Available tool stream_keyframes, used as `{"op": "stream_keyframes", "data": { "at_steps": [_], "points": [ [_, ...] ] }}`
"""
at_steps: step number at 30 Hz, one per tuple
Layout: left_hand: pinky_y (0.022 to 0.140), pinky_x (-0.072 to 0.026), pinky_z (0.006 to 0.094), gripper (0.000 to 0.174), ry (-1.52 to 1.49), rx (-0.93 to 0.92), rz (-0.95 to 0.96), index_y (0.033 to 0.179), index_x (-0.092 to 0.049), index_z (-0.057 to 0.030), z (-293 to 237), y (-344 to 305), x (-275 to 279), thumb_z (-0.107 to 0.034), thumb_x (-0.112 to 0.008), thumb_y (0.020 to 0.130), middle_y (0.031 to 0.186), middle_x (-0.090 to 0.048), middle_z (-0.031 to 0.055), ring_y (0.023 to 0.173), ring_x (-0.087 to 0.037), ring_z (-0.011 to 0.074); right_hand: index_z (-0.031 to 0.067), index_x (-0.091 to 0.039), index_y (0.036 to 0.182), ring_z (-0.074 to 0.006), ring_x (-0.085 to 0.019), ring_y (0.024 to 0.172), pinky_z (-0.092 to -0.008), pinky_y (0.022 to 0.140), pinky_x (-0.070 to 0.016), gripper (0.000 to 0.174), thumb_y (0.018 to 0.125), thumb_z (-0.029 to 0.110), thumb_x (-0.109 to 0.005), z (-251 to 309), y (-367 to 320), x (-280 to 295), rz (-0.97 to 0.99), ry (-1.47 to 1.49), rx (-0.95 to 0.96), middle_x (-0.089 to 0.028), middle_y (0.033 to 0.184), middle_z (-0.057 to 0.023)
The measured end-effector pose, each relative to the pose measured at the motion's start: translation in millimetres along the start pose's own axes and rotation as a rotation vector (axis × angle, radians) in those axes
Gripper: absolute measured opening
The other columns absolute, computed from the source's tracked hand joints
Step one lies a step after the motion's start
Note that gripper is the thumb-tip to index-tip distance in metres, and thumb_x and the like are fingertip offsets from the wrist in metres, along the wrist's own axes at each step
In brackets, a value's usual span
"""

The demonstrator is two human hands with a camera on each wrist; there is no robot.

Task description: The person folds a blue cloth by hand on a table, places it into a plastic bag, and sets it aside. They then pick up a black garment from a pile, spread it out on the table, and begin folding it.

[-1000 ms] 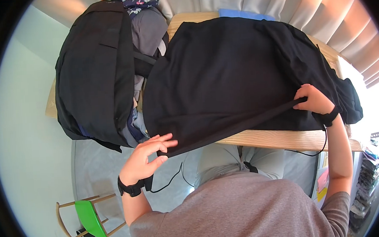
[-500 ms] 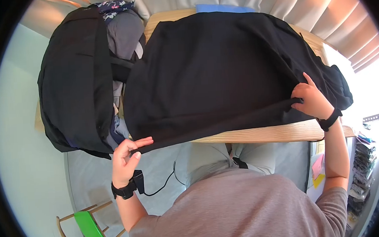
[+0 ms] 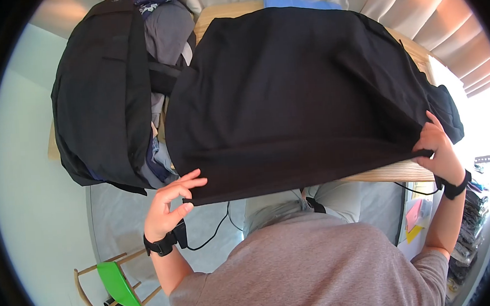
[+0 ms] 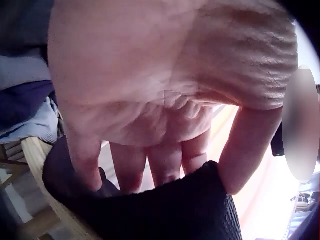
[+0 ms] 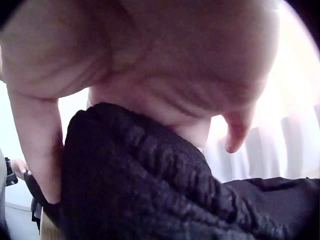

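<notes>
surface: wooden table (image 3: pixel 392 173), curtains (image 3: pixel 415 8) beyond far edge, backpack (image 3: pixel 101 94) on left end | black garment (image 3: pixel 297 93) covers the tabletop, hem over near edge | left hand (image 3: pixel 167 205) pinches hem's left corner | right hand (image 3: pixel 438 147) pinches hem's right corner

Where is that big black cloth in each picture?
Head: black cloth spread across the middle, over the wooden table.
Left wrist: along the bottom, pinched by left hand.
Right wrist: lower half, held by right hand.
Shared landmark: table edge, head and left wrist.
</notes>
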State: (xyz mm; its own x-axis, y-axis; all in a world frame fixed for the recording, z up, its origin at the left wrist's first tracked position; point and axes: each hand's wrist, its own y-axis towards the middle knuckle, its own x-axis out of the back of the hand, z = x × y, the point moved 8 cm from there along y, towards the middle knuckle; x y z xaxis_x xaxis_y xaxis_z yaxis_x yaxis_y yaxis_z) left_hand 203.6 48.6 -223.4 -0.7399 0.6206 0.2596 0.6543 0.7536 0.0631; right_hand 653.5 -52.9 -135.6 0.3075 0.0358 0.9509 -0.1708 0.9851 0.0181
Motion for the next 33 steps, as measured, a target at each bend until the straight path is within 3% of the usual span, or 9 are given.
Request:
{"op": "stream_keyframes", "data": {
  "at_steps": [6,9,13,16,18,20,23,30,33],
  "points": [
    [0.095,-0.0385,0.0436,0.011,0.161,0.126,-0.045,0.076,-0.055,-0.0022,25,-32,5,-0.002,-0.062,0.069,0.101,-0.067,0.0125,0.114,-0.052,0.0313,0.0083,-0.062,0.065,-0.0222,-0.053,0.07,-0.0458,0.097,-0.0343,0.022,0.046,0.005,-0.073,49,-34,-40,0.116,-0.146,0.028,-0.051,0.06,-0.0034],
    [0.081,-0.0446,0.0345,0.015,0.474,0.157,-0.181,0.074,-0.055,-0.0035,35,-45,14,0.003,-0.061,0.062,0.099,-0.067,0.0102,0.087,-0.058,0.0218,0.0084,-0.063,0.069,-0.022,-0.053,0.07,-0.0402,0.085,-0.039,0.022,0.049,0.004,-0.071,66,-48,-69,0.161,-0.129,0.018,-0.052,0.063,-0.0036],
    [0.07,-0.0466,0.0289,0.016,0.602,0.217,-0.229,0.074,-0.053,-0.0022,41,-52,7,0.006,-0.058,0.061,0.099,-0.067,0.0098,0.077,-0.058,0.0155,0.0075,-0.063,0.076,-0.0229,-0.054,0.071,-0.0348,0.07,-0.0408,0.023,0.054,0.001,-0.067,65,-66,-92,0.114,-0.16,-0.087,-0.055,0.071,-0.0043],
    [0.06,-0.0469,0.0255,0.018,0.478,0.148,-0.37,0.077,-0.05,-0.0016,42,-65,8,0.009,-0.055,0.063,0.102,-0.066,0.0123,0.07,-0.058,0.0133,0.0067,-0.063,0.078,-0.0237,-0.055,0.07,-0.0336,0.064,-0.0417,0.025,0.055,-0.001,-0.066,65,-80,-87,-0.014,-0.227,-0.193,-0.056,0.076,-0.0048],
    [0.056,-0.0468,0.0239,0.023,-0.093,0.052,-0.514,0.082,-0.049,-0.0025,45,-78,10,0.013,-0.049,0.065,0.107,-0.062,0.0199,0.066,-0.058,0.0136,0.0074,-0.063,0.077,-0.0226,-0.054,0.069,-0.0337,0.066,-0.0408,0.024,0.054,-0.001,-0.066,69,-91,-79,-0.111,-0.25,-0.275,-0.056,0.075,-0.0044],
    [0.065,-0.0484,0.0271,0.025,-0.154,0.101,-0.498,0.083,-0.047,-0.0029,53,-87,9,0.015,-0.046,0.066,0.102,-0.06,0.0206,0.075,-0.059,0.0168,0.0076,-0.063,0.077,-0.022,-0.054,0.069,-0.0337,0.067,-0.0402,0.024,0.054,-0.001,-0.066,72,-100,-85,-0.129,-0.231,-0.23,-0.055,0.074,-0.0039],
    [0.079,-0.0439,0.0296,0.024,-0.005,-0.027,-0.488,0.083,-0.049,-0.002,59,-90,6,0.015,-0.051,0.066,0.088,-0.055,0.0084,0.087,-0.054,0.0174,0.008,-0.063,0.076,-0.0208,-0.053,0.069,-0.0336,0.068,-0.0392,0.023,0.055,0.0,-0.067,79,-108,-100,-0.15,-0.217,-0.15,-0.055,0.072,-0.0031],
    [0.079,-0.0437,0.0296,0.023,0.485,0.092,-0.444,0.085,-0.061,0.0,68,-88,-16,0.01,-0.057,0.065,0.092,-0.053,0.0053,0.086,-0.053,0.0188,0.0063,-0.062,0.083,-0.0253,-0.055,0.082,-0.0376,0.071,-0.0434,0.023,0.061,0.001,-0.059,71,-127,-130,-0.16,-0.109,-0.098,-0.056,0.083,-0.0056],
    [0.08,-0.0432,0.0303,0.02,0.461,0.017,-0.514,0.082,-0.061,0.0005,82,-88,-12,0.009,-0.055,0.065,0.098,-0.053,0.007,0.092,-0.053,0.0207,0.0053,-0.061,0.086,-0.0269,-0.055,0.089,-0.0374,0.078,-0.0457,0.021,0.068,0.012,-0.069,62,-123,-115,-0.162,0.057,-0.094,-0.058,0.097,-0.0097]
  ]
}}
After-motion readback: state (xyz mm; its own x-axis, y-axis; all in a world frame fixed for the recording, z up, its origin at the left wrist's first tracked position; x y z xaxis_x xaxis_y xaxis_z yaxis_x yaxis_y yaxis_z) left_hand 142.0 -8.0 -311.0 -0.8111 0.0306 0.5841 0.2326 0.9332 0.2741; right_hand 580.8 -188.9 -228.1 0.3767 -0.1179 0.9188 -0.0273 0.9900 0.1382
